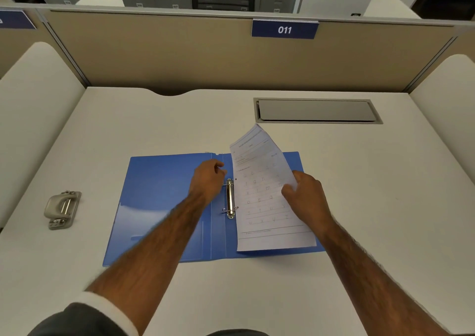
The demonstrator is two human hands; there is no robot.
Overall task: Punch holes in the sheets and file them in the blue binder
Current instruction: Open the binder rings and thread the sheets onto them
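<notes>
The blue binder [159, 197] lies open flat in the middle of the desk, its metal ring mechanism [230, 199] along the spine. A printed alphabet sheet [262, 202] rests on the binder's right half, with its top end lifted and curled. My right hand [304, 194] grips the sheet's right edge. My left hand [207, 179] sits just left of the rings' upper end, fingers curled near the upper ring; whether it touches the ring is unclear. A punched hole shows at the sheet's left edge near the upper ring.
A grey metal hole punch [61, 209] stands on the desk [372, 207] to the left of the binder. A recessed grey cable hatch [317, 111] lies at the back right. Beige partition walls [180, 53] enclose the desk on three sides.
</notes>
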